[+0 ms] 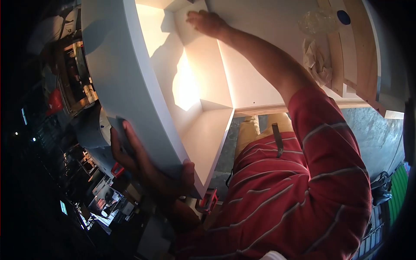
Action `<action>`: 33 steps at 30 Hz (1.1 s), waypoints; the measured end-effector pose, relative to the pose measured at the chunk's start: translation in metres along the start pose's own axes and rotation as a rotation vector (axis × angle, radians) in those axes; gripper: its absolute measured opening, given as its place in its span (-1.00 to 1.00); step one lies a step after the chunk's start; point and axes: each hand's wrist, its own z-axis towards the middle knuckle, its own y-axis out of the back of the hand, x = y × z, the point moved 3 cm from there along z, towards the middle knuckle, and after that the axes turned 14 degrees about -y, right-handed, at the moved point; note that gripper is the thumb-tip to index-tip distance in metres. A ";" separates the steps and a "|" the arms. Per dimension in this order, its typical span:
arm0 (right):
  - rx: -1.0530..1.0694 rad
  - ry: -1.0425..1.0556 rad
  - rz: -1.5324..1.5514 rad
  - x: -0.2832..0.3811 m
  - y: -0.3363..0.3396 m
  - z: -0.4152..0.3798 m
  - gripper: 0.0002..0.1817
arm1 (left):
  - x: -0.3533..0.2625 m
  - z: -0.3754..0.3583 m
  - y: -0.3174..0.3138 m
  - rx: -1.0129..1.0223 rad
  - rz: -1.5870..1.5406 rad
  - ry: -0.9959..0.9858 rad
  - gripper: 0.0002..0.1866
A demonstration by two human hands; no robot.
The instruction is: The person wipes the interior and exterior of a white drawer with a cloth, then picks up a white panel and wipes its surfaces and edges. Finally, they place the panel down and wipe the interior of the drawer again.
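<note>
A white open-fronted box [119,73] with raised side panels is tilted in front of me, its inside brightly lit. My left hand [149,162] grips the box's near corner, fingers spread along the outer side panel and thumb at the edge. Inside the far part of the box is my right hand [207,24], its fingers curled near the inner wall; what they hold, if anything, is hidden. The right arm throws a shadow on the lit panel.
A crumpled pale cloth [317,63] and a clear plastic bag [318,21] lie on the white surface at right, by a blue round cap [343,17] and wooden boards [362,56]. A red-framed object [209,200] stands below the box. Cluttered workshop items [106,201] fill the dark left.
</note>
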 end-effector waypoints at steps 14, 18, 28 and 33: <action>0.085 0.484 -0.232 0.025 -0.043 -0.019 -0.77 | 0.083 -0.034 -0.023 -0.491 -0.007 0.677 -0.52; -0.080 0.521 -0.504 0.016 -0.032 0.036 -0.74 | 0.082 -0.028 -0.017 -0.316 0.042 0.546 -0.37; -0.219 0.401 -0.677 -0.011 -0.022 0.065 -0.81 | 0.107 -0.055 -0.016 -0.178 0.179 0.295 -0.27; -0.404 -0.139 -0.225 -0.056 0.044 0.021 -0.80 | 0.080 -0.014 -0.010 -0.213 0.012 0.488 -0.42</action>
